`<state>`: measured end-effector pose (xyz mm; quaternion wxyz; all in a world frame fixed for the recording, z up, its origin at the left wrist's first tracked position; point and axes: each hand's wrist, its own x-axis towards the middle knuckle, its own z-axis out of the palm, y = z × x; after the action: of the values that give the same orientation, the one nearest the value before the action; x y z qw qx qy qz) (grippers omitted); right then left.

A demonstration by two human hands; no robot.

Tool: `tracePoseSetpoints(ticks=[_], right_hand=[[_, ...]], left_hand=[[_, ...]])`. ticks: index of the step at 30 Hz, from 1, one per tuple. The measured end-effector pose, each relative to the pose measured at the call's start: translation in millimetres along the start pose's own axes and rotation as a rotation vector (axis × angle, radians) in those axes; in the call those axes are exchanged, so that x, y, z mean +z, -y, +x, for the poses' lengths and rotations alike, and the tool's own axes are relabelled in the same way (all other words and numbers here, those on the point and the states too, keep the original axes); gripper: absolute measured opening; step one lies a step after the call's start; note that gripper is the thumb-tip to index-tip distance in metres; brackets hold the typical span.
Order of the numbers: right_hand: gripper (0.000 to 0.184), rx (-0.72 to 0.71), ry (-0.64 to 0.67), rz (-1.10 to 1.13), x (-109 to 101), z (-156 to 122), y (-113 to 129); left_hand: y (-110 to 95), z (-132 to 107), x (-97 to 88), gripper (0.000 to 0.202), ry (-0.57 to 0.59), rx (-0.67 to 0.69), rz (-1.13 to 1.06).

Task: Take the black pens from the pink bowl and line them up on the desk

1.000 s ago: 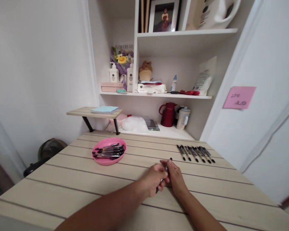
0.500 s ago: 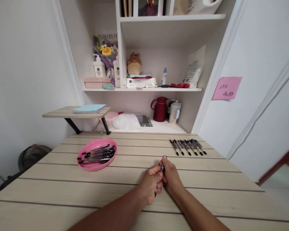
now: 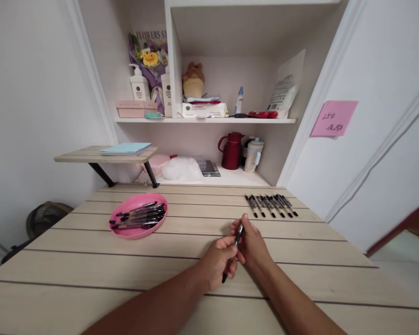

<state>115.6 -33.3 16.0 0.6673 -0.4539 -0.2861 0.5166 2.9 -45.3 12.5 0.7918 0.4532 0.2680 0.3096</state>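
Both my hands meet over the middle of the wooden table (image 3: 91, 260) and share one black pen (image 3: 232, 253). My left hand (image 3: 218, 260) is curled round the pen's lower barrel. My right hand (image 3: 253, 242) pinches its upper end with fingers closed. The pen is tilted, tip end pointing down toward me. A pink plate (image 3: 125, 231) at the left holds several black pens (image 3: 139, 216). Several more pens (image 3: 270, 205) lie in a neat row on the table at the far right.
Behind the table stand white shelves with a red jug (image 3: 231, 151), a white cup (image 3: 253, 155), lotion bottles (image 3: 139, 88), a flower bouquet (image 3: 148, 53) and a small riser (image 3: 104, 158) with a blue notebook. A pink sticky note (image 3: 333, 118) hangs on the right wall.
The camera has tilted and shifted, so the shelves sit higher in view. My hands stay together on the pen; the right fingers have slid up toward its top end.
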Motion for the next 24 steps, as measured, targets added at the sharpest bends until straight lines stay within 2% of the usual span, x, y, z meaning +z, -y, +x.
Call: tracePoseSetpoints(ticks=[5,9,12,14,17,19,24], right_hand=[[0.040,-0.044,-0.089,0.120,-15,14,4],[0.040,-0.091,-0.104,0.042,-26,21,6],[0.035,-0.110,-0.157,-0.214,-35,29,3],[0.030,-0.133,-0.181,-0.467,-41,37,0],[0.027,-0.167,-0.157,-0.785,-50,57,5],[0.023,-0.176,-0.151,-0.907,-55,75,18],[0.016,-0.215,-0.259,-1.264,-62,127,63]], left_hand=[[2,1,-3.1,0.035,0.044,-0.038,-0.011],[0,0,-2.8,0.038,0.037,-0.048,-0.035],[0,-1,-1.5,0.042,0.012,-0.046,-0.070],[-1,-1,-1.0,0.044,-0.001,-0.042,-0.096],[-1,-1,-1.0,0.045,-0.013,-0.029,-0.125],[-2,0,-1.0,0.045,-0.025,-0.023,-0.140],[-2,0,-0.4,0.044,-0.033,-0.012,-0.176]])
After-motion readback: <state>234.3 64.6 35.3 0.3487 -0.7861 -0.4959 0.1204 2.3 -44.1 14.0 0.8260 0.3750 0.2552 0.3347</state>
